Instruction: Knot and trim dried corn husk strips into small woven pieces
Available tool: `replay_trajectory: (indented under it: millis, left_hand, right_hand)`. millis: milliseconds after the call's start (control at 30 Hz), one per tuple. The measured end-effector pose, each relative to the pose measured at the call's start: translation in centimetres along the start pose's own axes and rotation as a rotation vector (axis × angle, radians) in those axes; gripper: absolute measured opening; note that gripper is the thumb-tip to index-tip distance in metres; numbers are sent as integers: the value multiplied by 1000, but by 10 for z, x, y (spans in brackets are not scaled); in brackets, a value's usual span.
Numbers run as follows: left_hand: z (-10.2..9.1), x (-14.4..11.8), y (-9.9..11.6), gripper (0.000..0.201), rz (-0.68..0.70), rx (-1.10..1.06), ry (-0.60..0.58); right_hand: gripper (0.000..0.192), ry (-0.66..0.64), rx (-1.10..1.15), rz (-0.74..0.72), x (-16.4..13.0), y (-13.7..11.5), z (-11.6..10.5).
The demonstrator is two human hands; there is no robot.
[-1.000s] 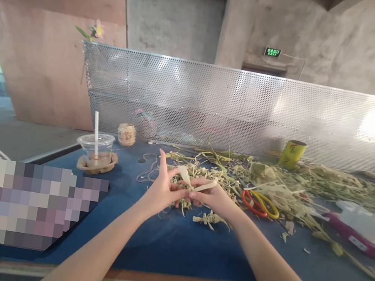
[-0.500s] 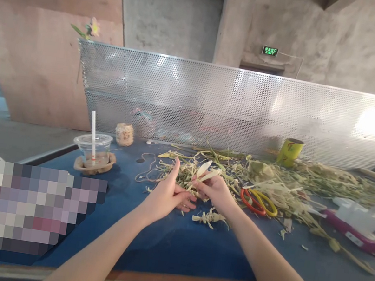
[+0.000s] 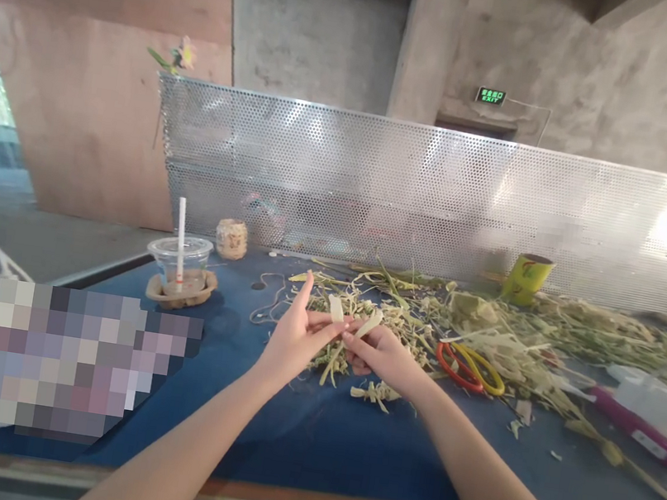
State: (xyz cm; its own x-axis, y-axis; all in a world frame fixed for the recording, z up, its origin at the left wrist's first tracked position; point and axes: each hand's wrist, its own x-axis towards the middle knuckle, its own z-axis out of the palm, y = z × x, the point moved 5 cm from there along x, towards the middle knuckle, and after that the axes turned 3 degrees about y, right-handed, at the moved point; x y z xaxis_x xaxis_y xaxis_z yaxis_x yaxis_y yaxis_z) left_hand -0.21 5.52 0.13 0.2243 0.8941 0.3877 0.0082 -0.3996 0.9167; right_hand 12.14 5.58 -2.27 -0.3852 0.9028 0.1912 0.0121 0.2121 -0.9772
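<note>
My left hand (image 3: 290,340) and my right hand (image 3: 388,357) meet above the blue tabletop, fingertips nearly touching. A pale, husk-like leaf strip (image 3: 335,309) stands up from the left fingertips, pinched between thumb and fingers while the index finger points upward. Another pale end (image 3: 371,322) sticks out of my right hand's pinch; whether both ends belong to one strip is hidden by the fingers. Behind and beneath the hands lies a heap of curled, dried plant strips (image 3: 411,320). A small loose bundle of strips (image 3: 375,394) rests just in front of my right hand.
Scissors with red and yellow handles (image 3: 469,369) lie right of my hands. Beyond are more dried leaves (image 3: 597,331), a yellow-green can (image 3: 526,280) and a purple-and-white power strip (image 3: 633,424). On the left stand a lidded plastic cup (image 3: 185,261) and a small jar (image 3: 231,239). A perforated metal panel (image 3: 333,166) closes the back.
My hands have come together, and the left thumb and fingers now pinch the pale strip. Its ends have spread apart. The view has shifted slightly left.
</note>
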Motion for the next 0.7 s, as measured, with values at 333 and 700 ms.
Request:
replay_trajectory:
  millis: [333, 700]
  left_hand:
    - [-4, -4, 8, 96, 63, -199, 110]
    - [-2, 1, -6, 98, -38, -2, 40]
  right_hand:
    - [34, 12, 173, 75, 1, 10, 11]
    - [42, 185, 36, -83, 3, -2, -2]
